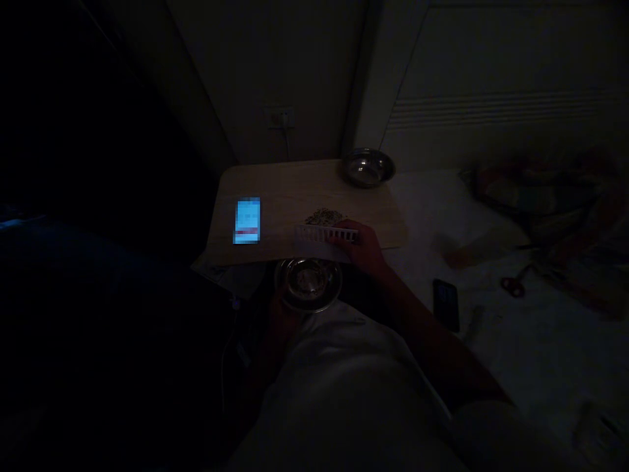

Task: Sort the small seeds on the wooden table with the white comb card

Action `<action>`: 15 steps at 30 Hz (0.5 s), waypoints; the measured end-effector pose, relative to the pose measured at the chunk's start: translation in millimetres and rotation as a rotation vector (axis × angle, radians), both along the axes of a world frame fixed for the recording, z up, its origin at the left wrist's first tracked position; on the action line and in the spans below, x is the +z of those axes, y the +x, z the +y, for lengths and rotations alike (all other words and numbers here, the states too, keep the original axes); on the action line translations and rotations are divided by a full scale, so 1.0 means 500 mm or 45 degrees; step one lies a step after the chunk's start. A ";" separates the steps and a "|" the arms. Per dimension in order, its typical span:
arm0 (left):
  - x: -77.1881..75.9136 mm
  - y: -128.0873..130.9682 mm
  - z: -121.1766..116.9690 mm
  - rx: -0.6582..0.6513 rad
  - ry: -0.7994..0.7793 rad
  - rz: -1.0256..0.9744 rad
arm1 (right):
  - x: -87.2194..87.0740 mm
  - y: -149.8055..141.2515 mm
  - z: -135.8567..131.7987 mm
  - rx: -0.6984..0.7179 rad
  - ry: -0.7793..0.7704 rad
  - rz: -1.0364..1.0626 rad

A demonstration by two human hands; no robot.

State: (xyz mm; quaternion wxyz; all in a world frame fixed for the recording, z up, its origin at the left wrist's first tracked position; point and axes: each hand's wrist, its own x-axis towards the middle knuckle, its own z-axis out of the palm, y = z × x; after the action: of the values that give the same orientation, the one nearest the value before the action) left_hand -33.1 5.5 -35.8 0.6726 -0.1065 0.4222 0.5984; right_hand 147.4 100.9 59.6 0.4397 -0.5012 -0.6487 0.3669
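The room is very dark. My right hand (366, 248) is closed on a white slotted plastic piece (314, 242), held at the near edge of a small wooden table (280, 180). Just beyond the piece lies a scattered heap of small dark grains (325, 216), perhaps seeds or beans. Below that edge, over my lap, my left hand (285, 311) grips the left side of a shiny metal bowl (333, 293); its fingers are mostly lost in shadow. A few bits seem to lie in this bowl, too dim to make out.
A second metal bowl (368, 168) stands at the table's back right corner. On the left of the tabletop glows a phone (246, 221). Behind is a wall socket (280, 118) with a plugged-in cable. To the right, a dark phone (446, 305) and red-handled scissors (513, 286) lie on pale bedding.
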 end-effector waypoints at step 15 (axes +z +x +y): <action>0.003 0.002 -0.005 -0.005 0.015 0.056 | -0.004 0.003 -0.004 0.017 -0.028 0.043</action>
State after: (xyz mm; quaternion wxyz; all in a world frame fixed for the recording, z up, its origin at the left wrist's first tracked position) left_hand -32.3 2.9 -34.5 0.6648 -0.0885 0.4336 0.6018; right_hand 149.1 98.8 57.5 0.4426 -0.4956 -0.6404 0.3853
